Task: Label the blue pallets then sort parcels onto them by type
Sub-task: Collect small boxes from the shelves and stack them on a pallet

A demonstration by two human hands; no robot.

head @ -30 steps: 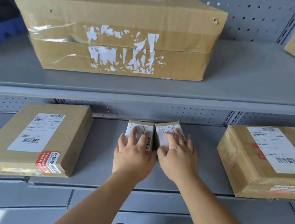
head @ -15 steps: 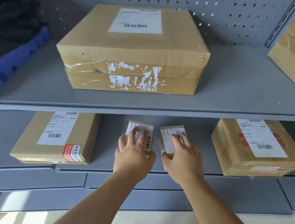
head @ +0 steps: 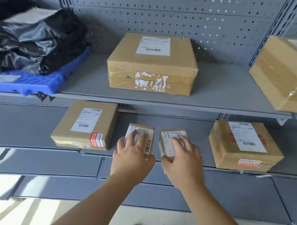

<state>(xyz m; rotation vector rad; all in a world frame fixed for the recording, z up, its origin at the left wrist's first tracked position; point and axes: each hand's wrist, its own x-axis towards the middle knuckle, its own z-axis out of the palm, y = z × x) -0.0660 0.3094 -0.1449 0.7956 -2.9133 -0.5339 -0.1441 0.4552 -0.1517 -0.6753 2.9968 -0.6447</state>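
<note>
My left hand (head: 132,159) grips the left small parcel (head: 149,133), my right hand (head: 184,161) grips the right small parcel (head: 174,135) (both on the lower shelf (head: 18,124)).

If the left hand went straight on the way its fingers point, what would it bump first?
The left hand lies on a small parcel. Past that, it would probably reach the pegboard back wall under the upper shelf, though depth is hard to judge.

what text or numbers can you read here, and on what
None reads clearly.
Shipping labels on upper box, far-right box, left box, right box, left small parcel, right small parcel: barcodes, print too small.
Red stickers on left box, right box: characters blurred.
Blue pallet label: blurred.
</note>
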